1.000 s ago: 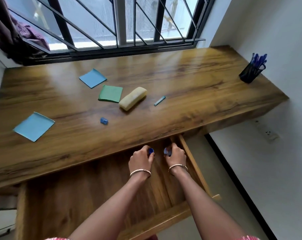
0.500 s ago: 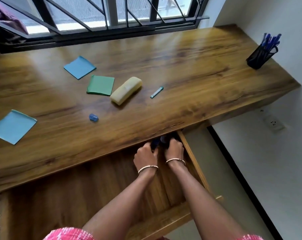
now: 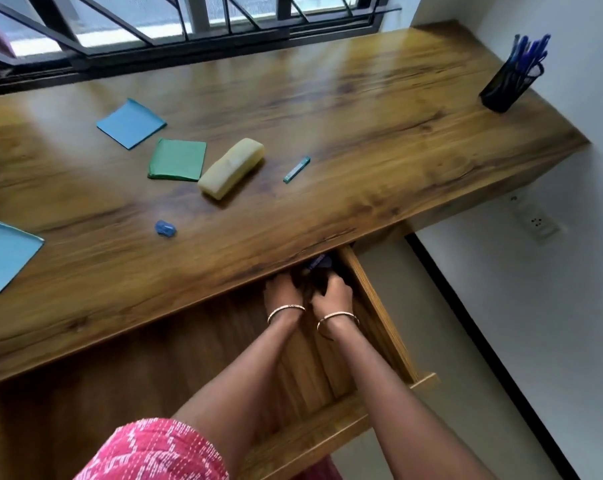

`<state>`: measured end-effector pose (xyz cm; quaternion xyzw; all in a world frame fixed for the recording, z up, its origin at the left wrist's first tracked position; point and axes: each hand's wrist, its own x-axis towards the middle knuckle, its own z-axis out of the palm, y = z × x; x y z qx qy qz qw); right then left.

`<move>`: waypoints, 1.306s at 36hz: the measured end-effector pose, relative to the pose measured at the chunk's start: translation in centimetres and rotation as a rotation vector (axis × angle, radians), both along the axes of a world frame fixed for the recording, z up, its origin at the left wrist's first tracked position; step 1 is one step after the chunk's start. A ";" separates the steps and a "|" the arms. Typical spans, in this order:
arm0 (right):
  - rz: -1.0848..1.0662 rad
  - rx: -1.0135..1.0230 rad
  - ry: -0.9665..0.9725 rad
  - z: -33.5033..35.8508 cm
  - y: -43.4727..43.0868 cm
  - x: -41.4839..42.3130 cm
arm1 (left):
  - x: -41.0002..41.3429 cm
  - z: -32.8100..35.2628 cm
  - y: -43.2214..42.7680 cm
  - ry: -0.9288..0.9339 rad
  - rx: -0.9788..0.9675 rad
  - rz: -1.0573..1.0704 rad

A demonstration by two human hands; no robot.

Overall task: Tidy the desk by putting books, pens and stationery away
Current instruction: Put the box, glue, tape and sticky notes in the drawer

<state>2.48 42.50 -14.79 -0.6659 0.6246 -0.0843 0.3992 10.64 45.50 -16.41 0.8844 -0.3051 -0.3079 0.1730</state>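
My left hand (image 3: 282, 289) and my right hand (image 3: 333, 293) are side by side deep in the open wooden drawer (image 3: 379, 306), at its back right corner under the desk edge. Their fingers curl around small dark items with a blue top (image 3: 319, 262), partly lost in shadow. On the desk (image 3: 362, 140) lie two blue sticky-note pads (image 3: 131, 123) (image 3: 6, 254), a green pad (image 3: 177, 159), a yellow pencil case (image 3: 231, 168), a small blue sharpener (image 3: 165, 229) and a teal eraser stick (image 3: 296, 169).
A black mesh holder (image 3: 509, 86) full of blue pens stands at the desk's far right by the white wall. A barred window (image 3: 189, 26) runs along the back. A wall socket (image 3: 535, 221) sits below the desk's right end.
Both hands have pushed further back into the drawer, under the desk edge, carrying the small blue-topped items. The view has shifted closer and down.
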 end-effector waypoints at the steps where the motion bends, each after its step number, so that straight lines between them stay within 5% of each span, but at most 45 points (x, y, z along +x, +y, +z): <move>1: -0.020 0.004 -0.012 -0.2 0.0 -0.1 | 0.0 0.0 -0.1 0.005 -0.003 -0.009; 14: -0.095 -0.210 -0.118 -0.6 1.8 -1.9 | -0.7 -0.1 2.2 0.053 -0.220 -0.010; 24: 0.130 -0.251 0.074 -1.6 1.9 -1.5 | -0.2 0.8 4.5 0.051 -0.556 0.031; 47: -0.183 -0.117 0.083 -5.6 -1.8 3.6 | 1.4 0.1 9.3 0.144 -0.443 0.186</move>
